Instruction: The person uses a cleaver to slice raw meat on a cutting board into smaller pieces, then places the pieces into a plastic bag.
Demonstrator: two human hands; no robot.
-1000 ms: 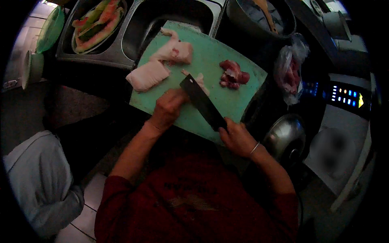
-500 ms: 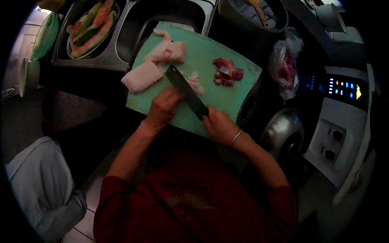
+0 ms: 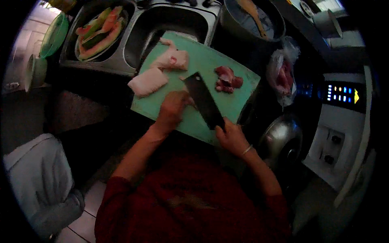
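Note:
My right hand (image 3: 232, 135) is closed round the handle of a dark, broad-bladed cleaver (image 3: 204, 100), whose blade slants up and left over a green cutting board (image 3: 178, 38). Just left of the blade, my left hand (image 3: 173, 108) is curled low over the board. A pale bit shows at its fingertips, too dim to name. Beyond it lie two pale slabs of meat with skin, the nearer one (image 3: 148, 82) blocky and the farther one (image 3: 172, 60) with a thin strip trailing off. To the right of the blade rests a dark red piece of meat (image 3: 227, 79).
A double sink (image 3: 131, 48) adjoins the board's far side, with melon rinds (image 3: 101, 36) in a dish in its left basin. A large pot (image 3: 279, 34) holds a wooden spoon (image 3: 253, 16). At right are a plastic bag of meat (image 3: 282, 75) and a metal lid (image 3: 281, 137).
The cleaver and my right hand have moved right and slightly nearer. My left hand has shifted right, and the small pale scraps beside the blade no longer show. The whole view has shifted a little.

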